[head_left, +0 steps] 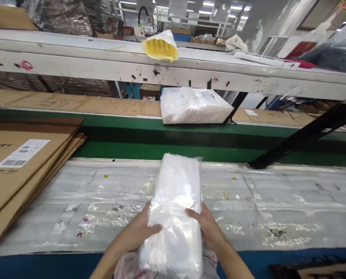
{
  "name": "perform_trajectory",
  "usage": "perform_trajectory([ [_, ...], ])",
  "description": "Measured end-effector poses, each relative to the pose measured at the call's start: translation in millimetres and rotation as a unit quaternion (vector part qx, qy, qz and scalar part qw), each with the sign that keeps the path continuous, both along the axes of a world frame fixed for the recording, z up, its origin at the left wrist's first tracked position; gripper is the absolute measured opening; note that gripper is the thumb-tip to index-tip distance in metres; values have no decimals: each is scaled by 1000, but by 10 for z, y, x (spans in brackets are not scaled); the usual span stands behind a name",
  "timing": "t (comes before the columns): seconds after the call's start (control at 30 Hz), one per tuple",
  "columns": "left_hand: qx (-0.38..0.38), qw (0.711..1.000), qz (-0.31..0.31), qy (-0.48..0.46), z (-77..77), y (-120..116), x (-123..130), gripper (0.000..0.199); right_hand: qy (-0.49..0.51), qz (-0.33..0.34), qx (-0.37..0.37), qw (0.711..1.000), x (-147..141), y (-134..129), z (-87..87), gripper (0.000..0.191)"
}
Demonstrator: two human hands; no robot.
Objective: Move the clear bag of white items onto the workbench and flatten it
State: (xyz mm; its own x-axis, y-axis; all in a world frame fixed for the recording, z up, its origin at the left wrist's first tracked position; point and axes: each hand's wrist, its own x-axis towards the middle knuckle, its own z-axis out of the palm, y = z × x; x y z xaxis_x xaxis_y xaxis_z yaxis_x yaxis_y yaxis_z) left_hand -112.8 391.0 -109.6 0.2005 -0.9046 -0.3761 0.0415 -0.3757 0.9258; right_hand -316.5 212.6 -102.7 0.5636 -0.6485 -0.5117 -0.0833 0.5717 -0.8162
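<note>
Both hands clasp one clear bag pack [175, 209], a long stack of plastic bags. The left hand [138, 232] grips the pack's left edge, thumb on top and fingers hidden below. The right hand [209, 228] grips the pack's right edge, thumb laid across the top face. The pack points away from the person; its near end is between the forearms and its far end is over the table [277, 201], at the table's far edge. Whether the far end rests on the table or is held just above it cannot be told. The table top is covered with worn, taped plastic film. Left of the pack, flat cartons [22, 166] are stacked on the table's left end, the top one bearing a white label. Beyond the pack, a green belt [132, 135] runs across the view. Beyond the belt, a white parcel [193, 105] lies on a cardboard-lined ledge. Above the parcel, a yellow item [160, 47] in a clear bag sits on a white shelf [74, 62]. Right of the pack, a black brace [300, 135] slants up from the belt.
</note>
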Motion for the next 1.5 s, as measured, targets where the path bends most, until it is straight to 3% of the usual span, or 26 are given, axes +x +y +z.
perform_trajectory([
  [0.07, 62, 987, -45, -142, 176, -75, 210, 67, -19, -10, 23, 1000, 38, -13, -65, 83],
  [0.17, 158, 923, -37, -348, 352, -110, 388, 69, -51, -30, 74, 995, 81, -19, -110, 74],
  [0.2, 155, 915, -27, -371, 369, -136, 414, 75, -70, -32, 93, 993, 86, -27, -108, 71],
  [0.3, 88, 942, -29, -321, 304, -318, 397, 95, -157, 13, 141, 977, 52, -92, -80, 62],
  [0.4, 63, 945, -13, -322, 191, -555, 267, 104, -172, 103, 100, 974, -46, -200, -49, 58],
  [0.53, 62, 905, -2, -420, 150, -648, -5, 105, -86, 182, -14, 980, -132, -306, 11, 64],
  [0.63, 25, 871, -46, -488, 158, -594, -243, 101, -71, 172, -37, 982, -118, -318, 40, 62],
  [0.77, 52, 875, -112, -468, 174, -633, -484, 112, -84, 133, -38, 987, -80, -275, 3, 58],
  [0.87, 80, 889, -122, -434, 211, -717, -520, 124, -129, 123, -13, 984, -47, -235, -38, 57],
  [1.0, 34, 913, -107, -393, 268, -723, -356, 115, -177, 116, 8, 977, 47, -189, -62, 56],
  [1.2, 2, 955, -84, -286, 270, -608, -124, 97, -209, 139, -17, 968, 150, -159, -148, 70],
  [1.33, 4, 945, -47, -323, 242, -631, -172, 96, -213, 158, -20, 964, 125, -162, -178, 70],
  [1.5, 25, 926, 14, -378, 226, -753, -109, 92, -154, 148, -62, 975, 164, -126, -83, 63],
])
